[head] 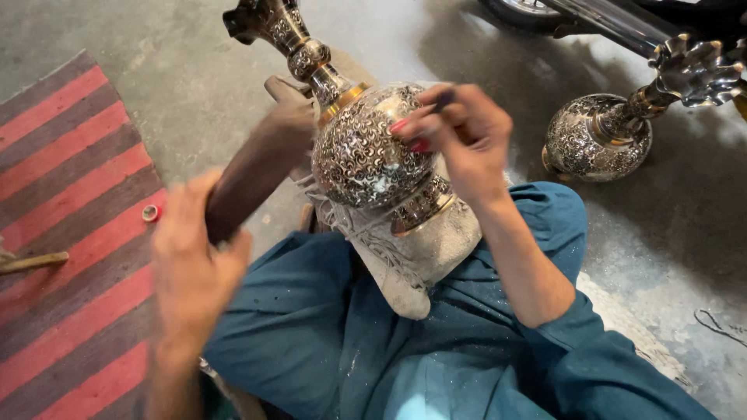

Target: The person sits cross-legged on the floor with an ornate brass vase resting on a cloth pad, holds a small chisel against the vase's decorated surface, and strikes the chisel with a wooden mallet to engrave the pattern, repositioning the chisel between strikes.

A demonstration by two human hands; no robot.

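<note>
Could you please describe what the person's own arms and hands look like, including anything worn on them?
Both forearms are bare; no gloves, rings, watch or bracelets show. The left hand is motion-blurred, so its details are unclear. The right hand has red-tinted nails on some fingers. Teal cloth flecked with fine pale specks shows near the right elbow.

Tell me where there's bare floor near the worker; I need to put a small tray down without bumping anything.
Bare concrete floor lies between the striped rug and the held vase. Another patch sits lower right, beside the teal-clad knee. It is crowded around the lap, where the left hand swings a wooden mallet, the right hand works, and near the second vase.
</note>
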